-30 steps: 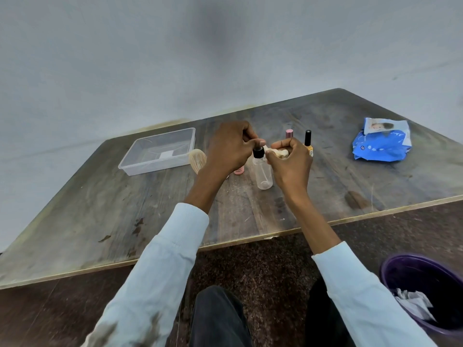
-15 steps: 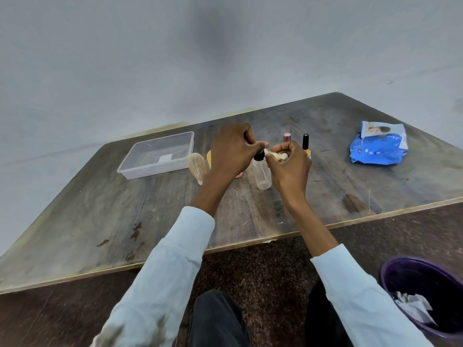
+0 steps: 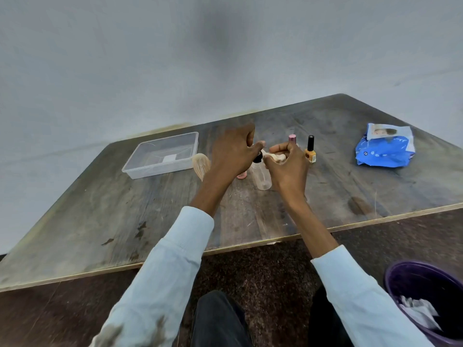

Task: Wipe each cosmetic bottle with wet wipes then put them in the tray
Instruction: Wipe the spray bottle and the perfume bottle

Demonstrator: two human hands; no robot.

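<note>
My left hand [image 3: 233, 152] and my right hand [image 3: 288, 171] meet above the middle of the table. Between them is a small beige item [image 3: 276, 157]. My right hand's fingers are closed around it and my left thumb and forefinger pinch its left end. Whether it is a wipe or a small bottle I cannot tell. Just below stands a clear bottle [image 3: 262, 177] with a black cap, partly hidden by both hands. Behind my right hand are a pink-capped bottle [image 3: 292, 139] and an orange nail polish [image 3: 310, 153]. The clear plastic tray [image 3: 140, 169] lies at the left.
A beige brush-like object [image 3: 201, 163] lies beside the tray and a pink item [image 3: 242, 175] peeks from under my left wrist. The blue wet wipes pack [image 3: 384, 150] lies at the right. A purple bin [image 3: 406, 274] with used wipes stands on the floor, lower right.
Both hands have stayed together over the clear bottle, and my fingers have shifted slightly on the beige item. The camera view has moved a little.
</note>
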